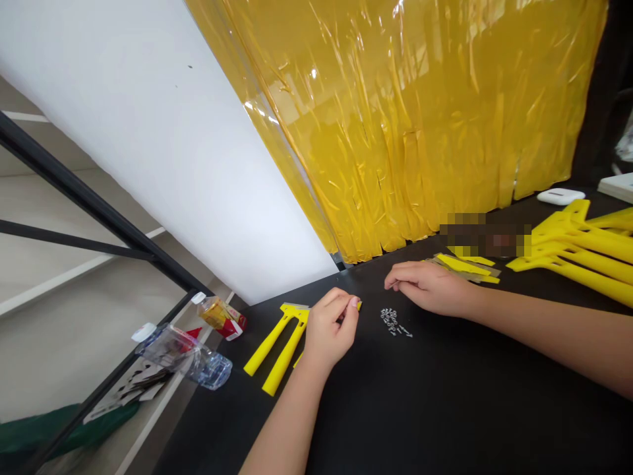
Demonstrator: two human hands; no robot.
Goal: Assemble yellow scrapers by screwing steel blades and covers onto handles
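My left hand (332,324) is closed, thumb against the fingers. A yellow scraper (359,305) shows as a small edge by the thumb and a handle end behind the wrist; the hand hides the rest. To the right, my right hand (426,285) hangs over the table with its fingers pinched together. Whatever is between those fingertips is too small or hidden to make out. Small metal screws (390,320) lie in a loose pile between the hands. Two finished-looking yellow scrapers (285,333) lie side by side, left of my left hand.
Flat yellow pieces (465,265) lie behind my right hand. Several yellow handles (588,247) are stacked at the right, near a white case (561,196). A clear bottle (190,356) and a smaller drink bottle (220,315) lie at the left edge. A yellow plastic curtain (420,125) hangs behind.
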